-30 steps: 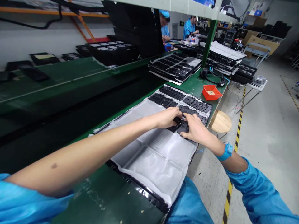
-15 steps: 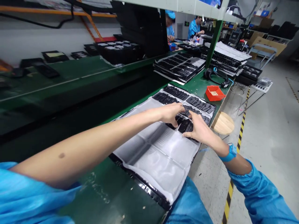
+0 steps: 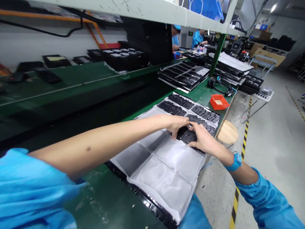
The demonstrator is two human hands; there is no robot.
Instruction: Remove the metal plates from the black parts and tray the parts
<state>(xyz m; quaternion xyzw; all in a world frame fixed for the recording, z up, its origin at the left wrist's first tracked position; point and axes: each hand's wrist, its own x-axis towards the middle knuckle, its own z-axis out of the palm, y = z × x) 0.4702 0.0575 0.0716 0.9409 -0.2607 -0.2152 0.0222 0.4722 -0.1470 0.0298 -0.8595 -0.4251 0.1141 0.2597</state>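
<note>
A large tray (image 3: 164, 178) lies on the bench under a translucent white sheet divided into rectangular sections. Rows of slim black parts (image 3: 201, 122) fill its far sections; their exact kind is too small to make out. My left hand (image 3: 177, 124) curves over the near row, thumb toward me and fingers beyond, around some black parts. Facing it from the right, my right hand (image 3: 202, 136) has its thumb and fingers bent around the right part of the same row. The fingertips of both hands almost meet, and they partly hide the parts beneath.
Beyond the tray stand stacked filled trays (image 3: 184, 74), a black headband-like device (image 3: 221, 86) and a red bin (image 3: 218, 102) of small pale pieces. A green post (image 3: 218, 54) supports the overhead shelf. To the right is a round wooden stool (image 3: 227, 132). Co-workers sit farther back.
My hands have drawn closer together, with the fingertips nearly touching over the near row. The view has tilted slightly up, so the tray sits lower. The black parts stay in their sections.
</note>
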